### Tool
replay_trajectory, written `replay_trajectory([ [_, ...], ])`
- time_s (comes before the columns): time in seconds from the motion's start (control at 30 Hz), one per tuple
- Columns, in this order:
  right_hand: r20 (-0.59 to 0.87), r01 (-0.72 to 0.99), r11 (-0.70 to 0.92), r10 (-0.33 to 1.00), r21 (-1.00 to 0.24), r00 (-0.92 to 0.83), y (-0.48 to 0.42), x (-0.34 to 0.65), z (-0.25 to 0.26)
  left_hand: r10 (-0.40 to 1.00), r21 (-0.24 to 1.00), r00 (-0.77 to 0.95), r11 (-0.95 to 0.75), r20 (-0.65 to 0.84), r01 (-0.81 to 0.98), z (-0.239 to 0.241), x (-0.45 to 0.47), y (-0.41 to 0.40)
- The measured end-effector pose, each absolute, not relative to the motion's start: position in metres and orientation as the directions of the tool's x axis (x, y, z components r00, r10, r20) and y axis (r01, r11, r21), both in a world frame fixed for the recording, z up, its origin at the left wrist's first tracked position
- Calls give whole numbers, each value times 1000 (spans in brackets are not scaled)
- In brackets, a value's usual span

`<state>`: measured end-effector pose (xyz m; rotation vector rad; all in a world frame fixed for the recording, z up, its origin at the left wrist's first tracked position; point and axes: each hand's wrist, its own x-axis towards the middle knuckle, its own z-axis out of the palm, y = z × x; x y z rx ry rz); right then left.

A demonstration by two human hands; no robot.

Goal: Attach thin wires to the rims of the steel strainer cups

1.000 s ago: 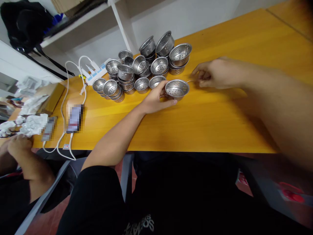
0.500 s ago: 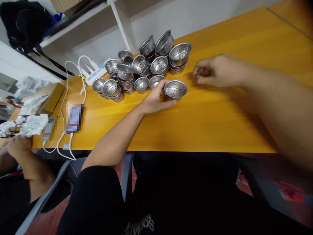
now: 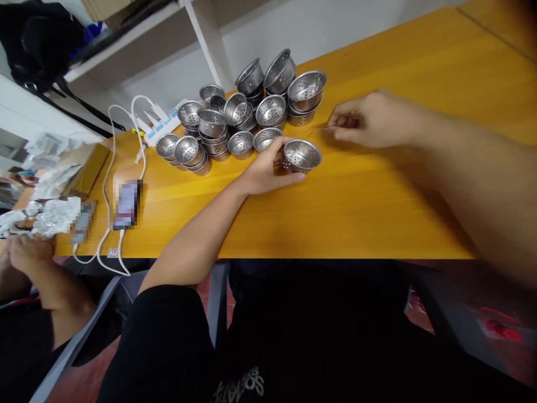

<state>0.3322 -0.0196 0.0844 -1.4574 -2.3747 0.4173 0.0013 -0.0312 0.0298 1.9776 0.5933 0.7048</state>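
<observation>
My left hand [image 3: 265,170] grips a small perforated steel strainer cup [image 3: 301,155] that rests on the yellow wooden table [image 3: 335,212]. To its right, my right hand [image 3: 369,120] pinches a thin wire piece [image 3: 315,131] whose free end points left, just above the cup's rim. Behind the held cup lies a pile of several similar steel strainer cups [image 3: 243,115], some stacked and some tilted.
A white power strip [image 3: 161,126] with white cables [image 3: 109,184] lies left of the pile, beside a phone [image 3: 127,204]. Crumpled white wrappers [image 3: 54,212] sit at the far left, where another person's hand [image 3: 25,252] works. A shelf [image 3: 138,45] stands behind.
My right hand drew back, then brought the wire piece out toward the cup. My left hand tipped the cup slightly toward the right.
</observation>
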Motion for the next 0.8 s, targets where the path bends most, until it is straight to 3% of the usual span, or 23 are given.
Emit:
replay_trajectory([
  [0.43, 103, 753, 489, 860, -440, -499, -17, 329, 74, 633, 831, 742, -521, 220, 198, 30, -2, -29],
  [0.63, 138, 751, 427, 898, -504, -418, -21, 330, 80, 657, 871, 727, -460, 200, 176, 26, -1, -28],
  [0.8, 187, 751, 422, 905, -509, -382, -25, 327, 85, 646, 815, 710, -551, 280, 180, 18, -4, -22],
])
